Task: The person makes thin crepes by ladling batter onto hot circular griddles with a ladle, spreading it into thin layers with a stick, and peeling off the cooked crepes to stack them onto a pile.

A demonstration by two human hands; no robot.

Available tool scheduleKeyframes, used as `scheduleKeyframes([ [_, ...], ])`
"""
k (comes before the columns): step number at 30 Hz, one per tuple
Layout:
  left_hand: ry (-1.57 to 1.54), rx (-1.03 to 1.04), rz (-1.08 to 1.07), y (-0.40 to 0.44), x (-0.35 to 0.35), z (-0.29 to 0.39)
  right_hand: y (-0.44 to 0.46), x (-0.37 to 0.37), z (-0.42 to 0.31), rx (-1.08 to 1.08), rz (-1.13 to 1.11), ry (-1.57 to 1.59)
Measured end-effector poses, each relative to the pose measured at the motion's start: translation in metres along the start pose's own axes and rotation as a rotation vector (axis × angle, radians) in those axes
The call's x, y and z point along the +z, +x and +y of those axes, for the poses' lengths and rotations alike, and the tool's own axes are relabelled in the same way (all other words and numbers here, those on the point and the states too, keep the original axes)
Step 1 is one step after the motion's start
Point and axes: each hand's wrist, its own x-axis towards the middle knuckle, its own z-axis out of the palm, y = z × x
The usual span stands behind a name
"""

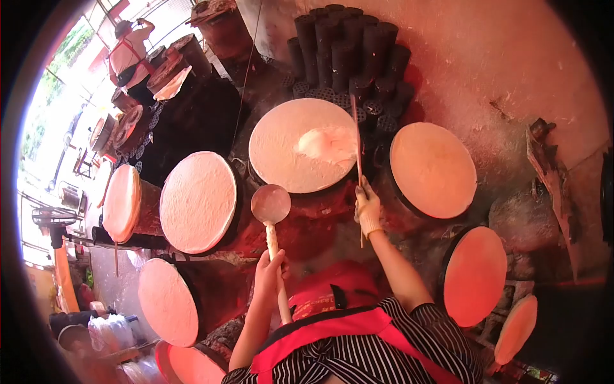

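Note:
My left hand [270, 274] is closed round the wrapped handle of a ladle [270, 203]. Its round bowl is raised near the front edge of the middle griddle [275, 160], which is covered with a pale layer of batter. In a light work glove, my right hand [368, 208] grips a long thin spreader [355, 125], seen nearly edge-on. The blade reaches over the right side of that griddle, beside a thicker, wetter pool of batter [326, 146]. Whether the blade touches the batter I cannot tell.
More round griddles ring me, such as the left one [198, 201] and the right one [435, 169]. Stacked coal briquettes [345, 48] stand behind the middle griddle. A split log [553, 179] leans at the wall. Another person [131, 57] stands far left.

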Motion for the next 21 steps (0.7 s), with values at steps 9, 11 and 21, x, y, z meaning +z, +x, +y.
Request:
scheduleKeyframes([
  [9,0.001,-0.168,-0.121,0.004,-0.016,0.008,0.013,0.011,-0.064,-0.013,0.107,-0.165],
  [11,0.024,-0.194,-0.138,0.015,-0.018,0.015,-0.013,0.011,-0.054,-0.051,-0.046,-0.159],
  [21,0.386,0.056,-0.097,0.211,0.015,0.041,-0.11,0.015,0.009,0.079,0.103,0.181],
])
